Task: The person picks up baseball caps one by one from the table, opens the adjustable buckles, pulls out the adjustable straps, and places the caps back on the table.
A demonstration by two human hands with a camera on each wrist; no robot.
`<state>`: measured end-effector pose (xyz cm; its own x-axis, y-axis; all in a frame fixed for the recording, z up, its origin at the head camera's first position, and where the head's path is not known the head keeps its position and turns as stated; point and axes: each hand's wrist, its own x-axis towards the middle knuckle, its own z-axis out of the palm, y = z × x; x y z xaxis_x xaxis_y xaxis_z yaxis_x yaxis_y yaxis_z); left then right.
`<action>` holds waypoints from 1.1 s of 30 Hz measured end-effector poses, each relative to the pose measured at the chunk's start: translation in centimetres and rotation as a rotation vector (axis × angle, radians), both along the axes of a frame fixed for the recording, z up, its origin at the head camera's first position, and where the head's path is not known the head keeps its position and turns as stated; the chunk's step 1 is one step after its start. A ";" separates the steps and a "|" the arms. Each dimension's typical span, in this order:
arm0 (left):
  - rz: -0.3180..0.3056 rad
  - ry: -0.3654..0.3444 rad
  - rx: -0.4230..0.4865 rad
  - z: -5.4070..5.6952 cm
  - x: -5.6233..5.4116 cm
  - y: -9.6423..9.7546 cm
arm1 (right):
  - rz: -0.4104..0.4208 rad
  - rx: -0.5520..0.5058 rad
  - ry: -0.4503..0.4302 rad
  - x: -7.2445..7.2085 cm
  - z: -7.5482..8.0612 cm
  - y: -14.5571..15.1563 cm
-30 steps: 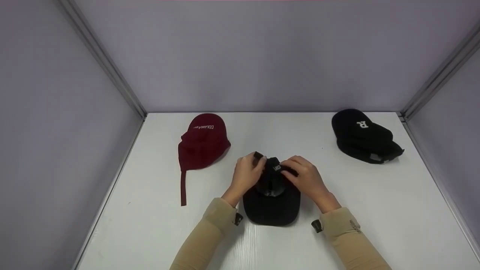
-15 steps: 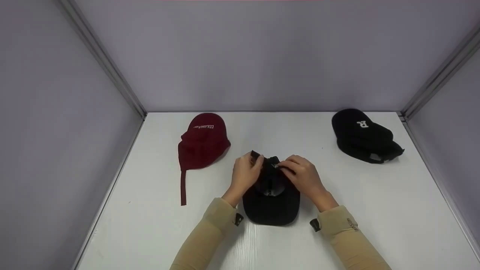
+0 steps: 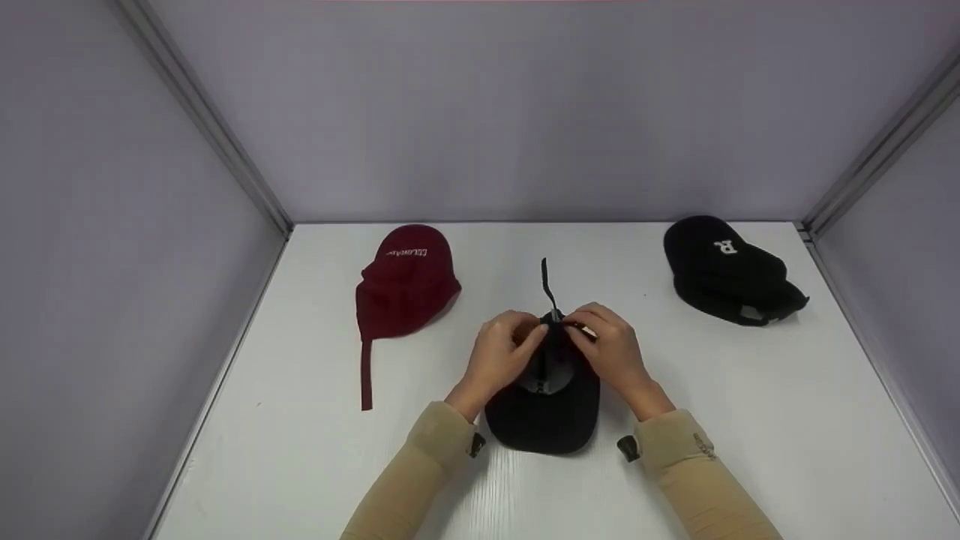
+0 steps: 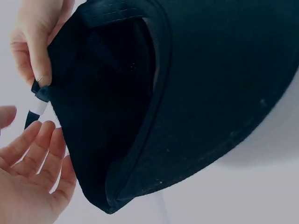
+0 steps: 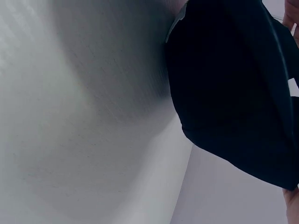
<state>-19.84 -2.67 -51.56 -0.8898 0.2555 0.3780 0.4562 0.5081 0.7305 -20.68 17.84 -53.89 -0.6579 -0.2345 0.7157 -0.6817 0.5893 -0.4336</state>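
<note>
A black cap [image 3: 543,420] lies on the white table, its brim toward me and its hollow inside showing. From its back edge a thin black strap [image 3: 547,277] sticks up through a small light-coloured buckle [image 4: 41,108]. My right hand [image 3: 611,349] pinches the cap's back edge beside the buckle, thumb against the fabric. Close by the strap, my left hand [image 3: 499,356] has its fingers extended and its thumb apart from them, as the left wrist view shows. In the right wrist view, the cap [image 5: 229,93] hides most of both hands.
At the back left lies a dark red cap [image 3: 409,292], its long strap [image 3: 367,379] trailing toward me. Another black cap [image 3: 720,274], with a white letter R, sits at the back right. Grey walls [image 3: 480,112] border the table [image 3: 300,465] at the back and sides.
The strap end, earlier held at my left fingers, now stands up behind the cap. My left hand has shifted slightly right toward the buckle. My right hand stays at the cap's back edge.
</note>
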 end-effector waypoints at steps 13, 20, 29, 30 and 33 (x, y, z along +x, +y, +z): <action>-0.006 0.273 -0.361 -0.5 0.5 1.0 | -0.015 -0.017 -0.048 0.1 -0.1 -0.1; 0.032 0.304 -0.386 -0.7 0.2 1.6 | -0.019 0.000 -0.040 0.2 -0.2 -0.3; 0.046 0.327 -0.389 -0.5 0.2 1.7 | -0.054 0.025 -0.023 0.2 0.0 -0.4; 0.048 0.328 -0.388 -0.5 0.3 1.6 | -0.061 0.026 -0.020 0.2 0.0 -0.4; 0.043 0.328 -0.378 -0.5 0.4 1.5 | -0.087 0.019 -0.014 0.2 0.1 -0.3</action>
<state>-19.43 -1.19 -52.04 -0.7521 0.3947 0.5278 0.6042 0.7329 0.3128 -20.47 17.51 -53.80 -0.6866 -0.1899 0.7018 -0.6214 0.6544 -0.4309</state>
